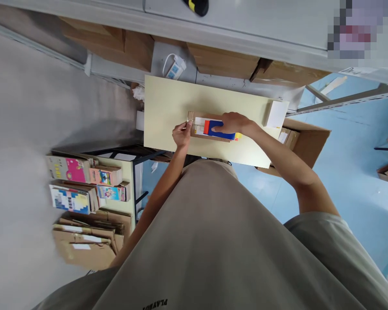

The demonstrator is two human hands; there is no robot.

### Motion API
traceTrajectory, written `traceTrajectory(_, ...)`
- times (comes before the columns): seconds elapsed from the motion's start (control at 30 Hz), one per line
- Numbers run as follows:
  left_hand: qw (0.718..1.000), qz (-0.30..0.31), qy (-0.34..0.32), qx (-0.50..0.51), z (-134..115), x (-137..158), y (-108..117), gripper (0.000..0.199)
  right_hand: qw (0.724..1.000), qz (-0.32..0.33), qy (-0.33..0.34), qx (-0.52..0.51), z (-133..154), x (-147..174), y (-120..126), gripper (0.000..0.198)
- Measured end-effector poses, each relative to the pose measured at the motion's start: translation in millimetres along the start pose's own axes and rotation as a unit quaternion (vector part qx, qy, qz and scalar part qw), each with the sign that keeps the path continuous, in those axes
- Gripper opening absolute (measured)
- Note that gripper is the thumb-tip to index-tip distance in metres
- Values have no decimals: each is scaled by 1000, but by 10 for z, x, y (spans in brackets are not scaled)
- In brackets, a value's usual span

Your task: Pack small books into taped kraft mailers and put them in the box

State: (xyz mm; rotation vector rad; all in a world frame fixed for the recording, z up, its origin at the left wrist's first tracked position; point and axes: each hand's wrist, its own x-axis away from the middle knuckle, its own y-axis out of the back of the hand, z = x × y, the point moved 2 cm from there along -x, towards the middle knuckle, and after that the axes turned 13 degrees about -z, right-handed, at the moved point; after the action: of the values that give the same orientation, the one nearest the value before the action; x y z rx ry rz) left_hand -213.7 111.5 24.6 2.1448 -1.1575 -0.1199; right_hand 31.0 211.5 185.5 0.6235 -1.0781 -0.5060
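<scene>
On the pale tabletop (168,97) lies a narrow brown cardboard box (210,115) with a white label (199,125) on top. My right hand (234,123) is closed over a blue tape dispenser (224,131) with an orange-red front edge (206,127), held on top of the box. My left hand (182,132) is at the box's left end, thumb and fingers pinched on a bit of shiny clear tape (190,117). Some yellow and red shows beyond the dispenser's right end; my right fingers partly hide the dispenser.
A white box (277,114) stands at the table's right end. An open carton (313,140) sits beyond it. Behind the table are a power strip (175,69) and large cartons (223,60). Lower left, a side table holds books (71,168) and flattened cardboard (84,241).
</scene>
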Motion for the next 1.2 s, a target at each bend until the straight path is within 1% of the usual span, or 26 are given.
traceTrajectory(0.1,998,-56,29,-8,-26,25,-11,29,999,17,-32,-5,-389,302,124,63)
traceTrajectory(0.23,999,-49,19,-11,-80,49,-39,25,996,43,-65,-48,-953,690,255,75)
traceTrajectory(0.33,998,-63,10,-24,-109,48,-44,23,995,34,-81,-51,-1267,843,311,80)
traceTrajectory(0.43,997,-68,7,-29,-118,36,-48,23,994,39,-92,-52,-1431,874,319,82)
traceTrajectory(0.57,997,-61,7,-37,-106,14,-43,32,994,46,-93,-28,-1461,806,268,80)
traceTrajectory(0.67,998,-52,12,-28,-86,-1,-40,37,994,40,-101,8,-1430,705,175,76)
traceTrajectory(0.8,998,-50,3,-30,-59,-12,-39,31,992,40,-113,32,-1369,547,-3,73)
traceTrajectory(0.93,998,-54,-9,-34,-70,-7,-35,27,990,21,-126,57,-1256,450,-142,72)
traceTrajectory(1.03,998,-55,-9,-43,-104,5,-31,26,989,0,-128,75,-1112,439,-214,62)
traceTrajectory(1.2,997,-58,-16,-49,-151,23,-42,25,987,-51,-133,70,-852,437,-398,43)
